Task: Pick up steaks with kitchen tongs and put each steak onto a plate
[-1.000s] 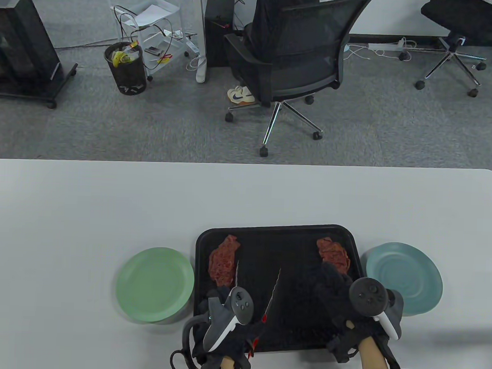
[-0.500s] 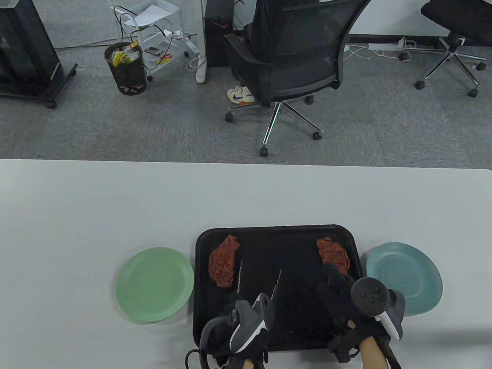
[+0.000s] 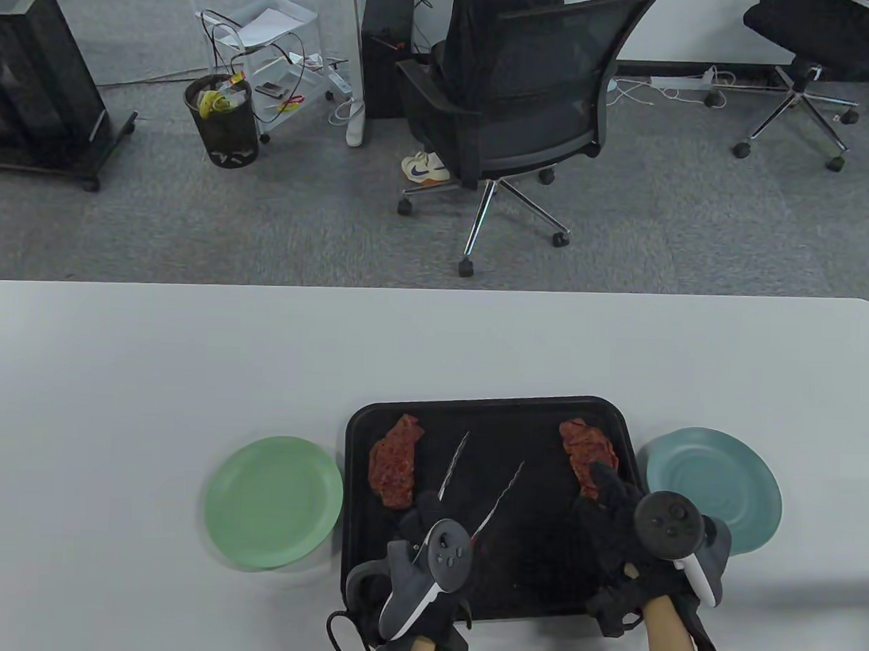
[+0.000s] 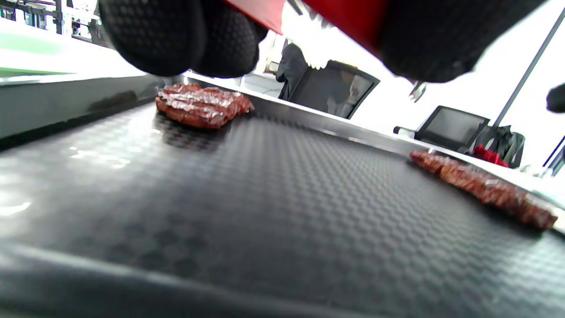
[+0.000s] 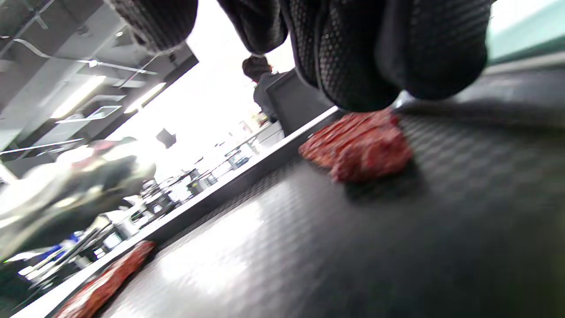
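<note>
Two red steaks lie on a black tray (image 3: 533, 564). The left steak (image 3: 395, 463) (image 4: 201, 105) is at the tray's far left, the right steak (image 3: 585, 446) (image 5: 359, 145) at its far right. My left hand (image 3: 427, 528) grips the red handle of metal tongs (image 3: 453, 460) (image 4: 348, 13). Their arms are spread apart over the tray's middle, just right of the left steak, holding nothing. My right hand (image 3: 607, 492) lies on the tray with its fingertips (image 5: 353, 66) at the near end of the right steak. A green plate (image 3: 273, 501) is left of the tray and a teal plate (image 3: 714, 488) is right of it.
The white table (image 3: 191, 360) stretches far beyond the tray. Past its far edge stand office chairs (image 3: 521, 93) and a bin (image 3: 222, 122) on grey carpet. The second steak (image 5: 106, 282) (image 4: 481, 187) shows at the edge of each wrist view.
My left hand has pushed the tongs forward and turned them, so the tips now point up and to the right beside the left steak. My right hand shifted slightly to the right.
</note>
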A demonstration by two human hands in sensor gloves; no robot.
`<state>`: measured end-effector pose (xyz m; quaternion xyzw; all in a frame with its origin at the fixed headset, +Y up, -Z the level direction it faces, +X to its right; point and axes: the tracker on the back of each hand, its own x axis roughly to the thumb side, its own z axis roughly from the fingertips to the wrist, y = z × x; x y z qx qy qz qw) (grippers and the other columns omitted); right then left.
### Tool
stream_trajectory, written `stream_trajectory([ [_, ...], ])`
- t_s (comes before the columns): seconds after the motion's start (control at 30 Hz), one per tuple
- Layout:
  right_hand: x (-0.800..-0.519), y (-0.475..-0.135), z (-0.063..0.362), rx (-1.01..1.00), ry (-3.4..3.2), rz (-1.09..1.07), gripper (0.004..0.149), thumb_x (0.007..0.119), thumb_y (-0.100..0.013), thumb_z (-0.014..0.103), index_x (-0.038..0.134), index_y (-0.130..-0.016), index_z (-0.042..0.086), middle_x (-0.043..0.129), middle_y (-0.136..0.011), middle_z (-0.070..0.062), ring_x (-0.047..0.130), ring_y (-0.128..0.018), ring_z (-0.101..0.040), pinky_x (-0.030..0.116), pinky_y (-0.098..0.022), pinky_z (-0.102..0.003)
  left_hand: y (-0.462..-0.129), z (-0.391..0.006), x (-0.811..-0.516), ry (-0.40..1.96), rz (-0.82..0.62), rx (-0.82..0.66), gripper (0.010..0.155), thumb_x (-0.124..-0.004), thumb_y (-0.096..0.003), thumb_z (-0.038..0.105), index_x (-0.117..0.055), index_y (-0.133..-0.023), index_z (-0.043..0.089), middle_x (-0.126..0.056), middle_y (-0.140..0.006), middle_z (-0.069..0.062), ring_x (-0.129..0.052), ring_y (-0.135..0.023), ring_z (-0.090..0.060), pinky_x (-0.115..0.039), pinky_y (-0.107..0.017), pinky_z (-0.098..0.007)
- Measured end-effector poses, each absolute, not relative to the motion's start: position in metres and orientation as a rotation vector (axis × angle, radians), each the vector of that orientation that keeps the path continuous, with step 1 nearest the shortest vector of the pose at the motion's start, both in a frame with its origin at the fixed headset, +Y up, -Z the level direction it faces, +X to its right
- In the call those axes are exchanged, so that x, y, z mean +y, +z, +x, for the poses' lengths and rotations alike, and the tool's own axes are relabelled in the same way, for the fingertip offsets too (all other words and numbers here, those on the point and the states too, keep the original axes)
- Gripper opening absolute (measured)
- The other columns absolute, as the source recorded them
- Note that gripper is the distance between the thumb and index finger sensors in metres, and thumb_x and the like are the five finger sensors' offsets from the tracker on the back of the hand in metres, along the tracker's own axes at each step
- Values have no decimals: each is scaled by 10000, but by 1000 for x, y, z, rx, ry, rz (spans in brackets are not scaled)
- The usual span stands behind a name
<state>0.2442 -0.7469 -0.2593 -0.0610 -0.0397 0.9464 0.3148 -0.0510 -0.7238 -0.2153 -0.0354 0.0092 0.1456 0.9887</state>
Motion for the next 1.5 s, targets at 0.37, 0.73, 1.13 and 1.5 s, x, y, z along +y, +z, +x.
stream_trajectory([
  [0.37, -755, -246, 384, -80, 2532, -1124, 837, 704, -445, 508, 351, -1075, 86, 519, -1009, -312, 690, -759, -471, 714, -498, -528, -220, -68, -717, 380, -77, 42, 995, -853, -331, 513, -364, -1070, 61, -573, -969, -249, -820, -665, -393, -799, -442, -419],
  [0.73, -777, -256, 402, 117, 2384, -1293, 856, 715, -446, 485, 323, -1070, 51, 469, -1027, -323, 620, -802, -509, 708, -500, -516, -222, -70, -718, 375, -104, 33, 1001, -852, -331, 515, -357, -1071, 58, -567, -972, -252, -816, -669, -396, -797, -445, -421],
  [1.13, -785, -272, 395, 172, 2535, -1412, 729, 812, -407, 290, 508, -1019, 34, 792, -766, -161, 843, -507, -306, 815, -324, -394, -222, -74, -720, 366, -128, 41, 1005, -849, -331, 519, -354, -1071, 54, -564, -973, -255, -815, -672, -398, -797, -447, -420],
  [1.5, -778, -238, 417, -53, 1933, -1272, 514, 727, -443, 180, 615, -920, 26, 874, -684, -158, 958, -321, -276, 888, -155, -328, -223, -81, -721, 390, -135, 65, 1003, -849, -332, 518, -353, -1072, 55, -560, -974, -255, -814, -673, -399, -796, -449, -421],
])
